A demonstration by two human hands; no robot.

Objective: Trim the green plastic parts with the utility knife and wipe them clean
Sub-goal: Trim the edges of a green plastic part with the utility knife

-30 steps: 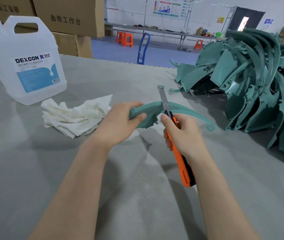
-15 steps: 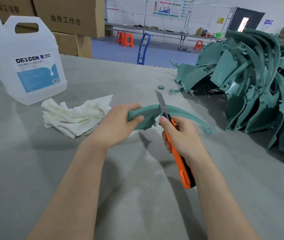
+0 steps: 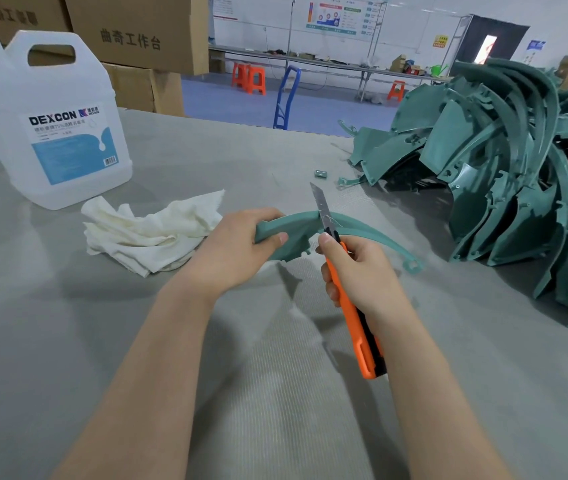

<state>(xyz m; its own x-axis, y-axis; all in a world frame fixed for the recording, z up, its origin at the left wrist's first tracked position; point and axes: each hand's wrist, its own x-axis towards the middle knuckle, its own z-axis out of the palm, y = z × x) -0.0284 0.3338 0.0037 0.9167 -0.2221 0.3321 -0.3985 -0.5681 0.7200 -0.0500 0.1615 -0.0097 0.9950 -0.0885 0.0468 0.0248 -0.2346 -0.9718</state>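
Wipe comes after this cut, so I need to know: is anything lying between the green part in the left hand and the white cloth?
Nothing visible. The white cloth lies on the table just left of the left hand holding the green part; the jug stands behind the cloth, off that path.

Blue floor, white back wall with poster, long table along it, orange stools, dark doorway far right, cardboard boxes stacked at left.
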